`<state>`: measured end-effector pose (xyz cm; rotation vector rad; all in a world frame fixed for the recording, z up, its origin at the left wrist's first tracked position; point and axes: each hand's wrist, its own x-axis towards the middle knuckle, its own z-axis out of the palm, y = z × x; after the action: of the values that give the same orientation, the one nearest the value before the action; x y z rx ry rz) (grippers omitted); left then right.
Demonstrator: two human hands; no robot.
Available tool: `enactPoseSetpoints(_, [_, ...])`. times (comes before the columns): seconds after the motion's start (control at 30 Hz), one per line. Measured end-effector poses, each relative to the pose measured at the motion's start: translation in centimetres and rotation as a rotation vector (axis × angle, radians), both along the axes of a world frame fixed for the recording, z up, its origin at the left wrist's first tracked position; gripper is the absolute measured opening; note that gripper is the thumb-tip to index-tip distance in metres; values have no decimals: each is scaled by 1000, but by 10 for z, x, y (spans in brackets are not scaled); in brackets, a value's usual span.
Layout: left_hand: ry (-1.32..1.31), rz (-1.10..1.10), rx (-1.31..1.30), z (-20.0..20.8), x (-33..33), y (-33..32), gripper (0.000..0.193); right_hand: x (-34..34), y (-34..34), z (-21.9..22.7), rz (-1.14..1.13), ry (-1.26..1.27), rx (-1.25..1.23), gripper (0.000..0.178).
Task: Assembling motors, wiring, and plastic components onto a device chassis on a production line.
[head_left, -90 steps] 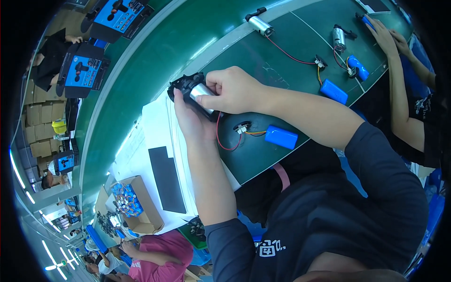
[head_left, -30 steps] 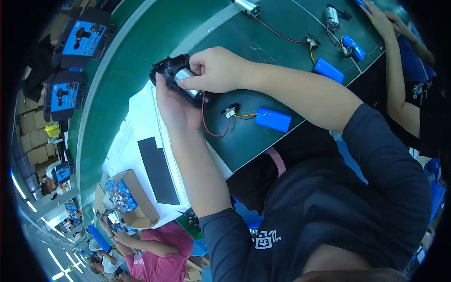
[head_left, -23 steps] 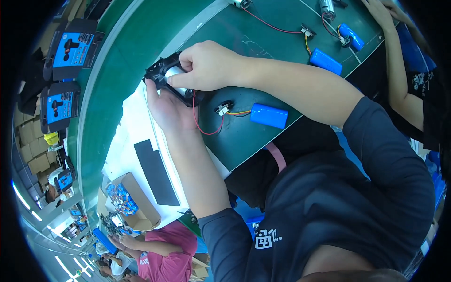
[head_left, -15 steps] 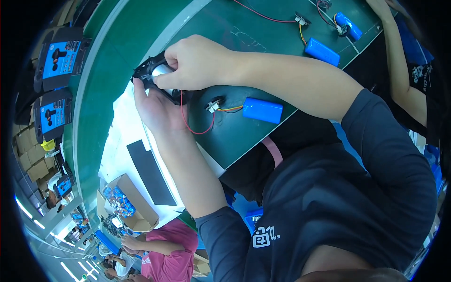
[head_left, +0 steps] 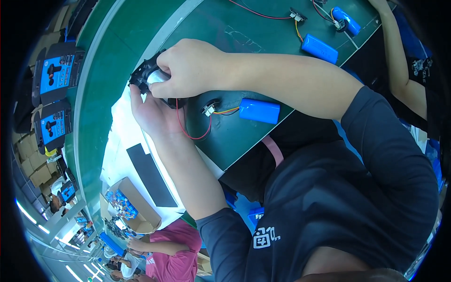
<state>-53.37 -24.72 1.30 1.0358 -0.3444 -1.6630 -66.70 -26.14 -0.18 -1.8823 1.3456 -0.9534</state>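
Observation:
My left hand [head_left: 155,115] cradles a black plastic housing [head_left: 140,75] from below, its fingers partly hidden behind it. A silvery-white rounded part [head_left: 156,77] sits in the housing. Pressed against that part are the thumb and bent fingers of my right hand [head_left: 190,66], which covers much of the piece from above. From the housing a thin red wire [head_left: 191,137] loops over my left wrist to a small round circuit board [head_left: 209,109] with a white connector. Short coloured wires join this board to a blue battery pack [head_left: 259,111] lying on the green table.
More blue battery packs [head_left: 320,48] with wired boards lie at the far right, near another person's arm [head_left: 397,51]. A dark strip [head_left: 151,174] rests on white sheets. At lower left, a cardboard box [head_left: 145,214] holds small blue parts beside a person in pink [head_left: 174,256].
Both hands stay on the housing, which has tilted slightly. My right thumb and fingers have shifted a little on the silvery-white part. The view has moved slightly.

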Motion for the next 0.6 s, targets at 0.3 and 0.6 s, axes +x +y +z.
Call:
enactPoseSetpoints(0.3, [-10,11,21,5,-20,-6,61,-22,-11,9,119,104,84,53])
enactPoseSetpoints(0.6, [-8,-200,-547,-18,5,-9,56,-27,-4,4,420,-210,184,56])
